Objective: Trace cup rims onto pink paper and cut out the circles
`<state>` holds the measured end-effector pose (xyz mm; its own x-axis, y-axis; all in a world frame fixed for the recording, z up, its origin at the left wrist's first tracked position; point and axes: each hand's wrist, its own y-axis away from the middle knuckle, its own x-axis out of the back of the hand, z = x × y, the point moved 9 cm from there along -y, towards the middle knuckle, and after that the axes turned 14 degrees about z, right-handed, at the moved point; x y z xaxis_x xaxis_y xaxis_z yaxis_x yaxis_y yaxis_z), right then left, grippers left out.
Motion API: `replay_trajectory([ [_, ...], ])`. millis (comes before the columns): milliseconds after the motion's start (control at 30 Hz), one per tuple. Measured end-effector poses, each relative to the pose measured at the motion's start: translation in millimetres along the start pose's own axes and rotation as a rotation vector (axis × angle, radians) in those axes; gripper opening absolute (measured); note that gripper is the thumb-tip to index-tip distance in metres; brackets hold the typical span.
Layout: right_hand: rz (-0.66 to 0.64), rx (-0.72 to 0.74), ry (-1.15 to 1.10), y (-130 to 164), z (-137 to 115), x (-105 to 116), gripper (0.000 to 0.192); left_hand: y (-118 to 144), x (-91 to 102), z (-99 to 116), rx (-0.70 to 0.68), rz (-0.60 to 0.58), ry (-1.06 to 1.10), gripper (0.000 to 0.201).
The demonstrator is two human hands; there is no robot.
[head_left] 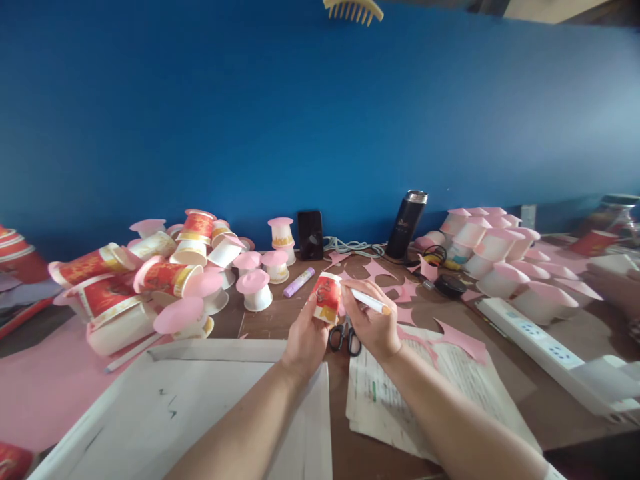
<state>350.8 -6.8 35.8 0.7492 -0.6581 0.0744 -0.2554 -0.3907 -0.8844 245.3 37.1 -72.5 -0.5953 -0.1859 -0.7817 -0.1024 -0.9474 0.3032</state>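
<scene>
The left hand (306, 337) holds a small red paper cup (326, 298) up over the brown table (510, 383). Its fingers curl around the cup's side. The right hand (371, 325) pinches a white pen (369, 301), and the pen's tip touches the top edge of the cup. Black scissors (345, 337) lie on the table right under both hands.

A big white tray (165, 407) sits near the left arm. Printed papers (400, 400) lie under the right arm. A pile of red and pink cups (150, 280) fills the left side. White cups with pink tops (500, 257) fill the right side, next to a white power strip (535, 340). A purple glue stick (299, 282) and pink paper scraps (400, 290) lie behind the hands. The only open room is the small patch of table around the scissors.
</scene>
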Motion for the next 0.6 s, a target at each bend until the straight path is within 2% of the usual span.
replay_trajectory([
  [333, 0.002, -0.001, 0.024, 1.5, 2.4, 0.1, 0.014, 0.9, -1.4, 0.5, -0.006, -0.014, -0.005, 0.028],
  [600, 0.007, 0.012, 0.035, 0.2, 1.2, 0.0, 0.013, 3.2, -4.3, 4.2, -0.007, 0.03, 0.019, 0.027],
])
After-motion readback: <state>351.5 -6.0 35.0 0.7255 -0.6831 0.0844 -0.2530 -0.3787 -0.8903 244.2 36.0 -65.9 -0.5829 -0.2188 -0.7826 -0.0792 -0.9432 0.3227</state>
